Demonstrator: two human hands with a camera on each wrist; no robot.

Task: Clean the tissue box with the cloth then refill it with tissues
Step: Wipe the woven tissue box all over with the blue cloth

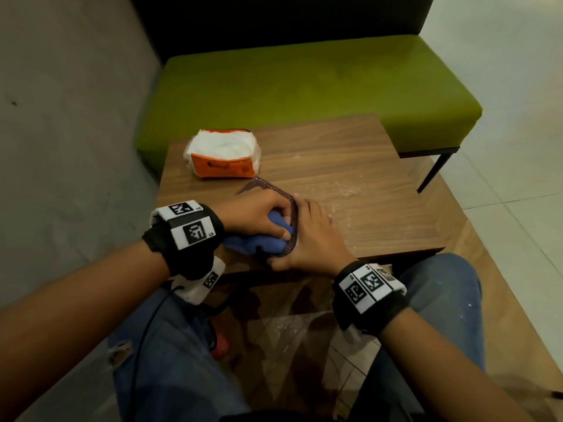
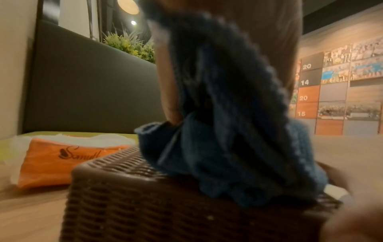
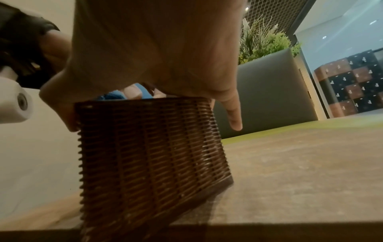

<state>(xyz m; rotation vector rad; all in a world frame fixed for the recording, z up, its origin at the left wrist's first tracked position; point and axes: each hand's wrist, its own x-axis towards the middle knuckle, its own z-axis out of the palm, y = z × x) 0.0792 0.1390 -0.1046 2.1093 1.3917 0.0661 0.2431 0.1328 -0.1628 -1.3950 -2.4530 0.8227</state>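
Fingers [image 1: 275, 206] of left hand [image 1: 253, 216] curl tight on bunched blue cloth [image 1: 259, 243], pressing it onto tissue box [image 1: 272, 187] directly beneath. Box's long axis runs away twd tissue pack [image 1: 224, 158] just beyond, open, white tissues inside; right hand [image 1: 315, 239] braces box's rt side, fingers near straight. Box contents hidden.

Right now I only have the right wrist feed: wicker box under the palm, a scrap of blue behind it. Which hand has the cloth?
Observer: The left hand grips the blue cloth, bunched up, on top of the tissue box.
Operator: Where's the refill?
Observer: An orange tissue pack lies on the table just beyond the tissue box's far corner, with white tissues showing on top.
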